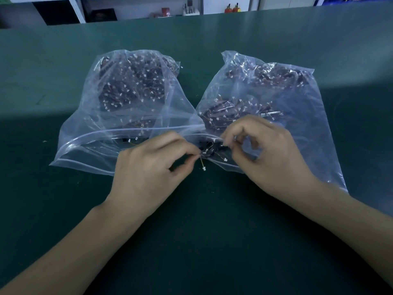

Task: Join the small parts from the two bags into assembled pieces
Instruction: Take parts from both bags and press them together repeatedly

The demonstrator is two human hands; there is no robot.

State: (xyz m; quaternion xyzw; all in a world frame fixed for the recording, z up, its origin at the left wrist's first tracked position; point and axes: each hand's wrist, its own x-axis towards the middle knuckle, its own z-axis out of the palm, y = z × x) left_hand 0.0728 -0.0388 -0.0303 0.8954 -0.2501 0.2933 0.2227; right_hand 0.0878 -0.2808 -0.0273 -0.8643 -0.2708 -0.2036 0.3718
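Pinched part (pixel 202 154) perhaps too small

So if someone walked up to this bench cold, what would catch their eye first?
Most likely the two clear plastic bags lying side by side in the middle of the green table: the left bag and the right bag, both stuffed with dark parts on thin wires tipped with small white connectors. Next, the two bare hands meeting at the bag mouths nearest the person: the left hand pinches a small wired part, and the right hand pinches just beside it.
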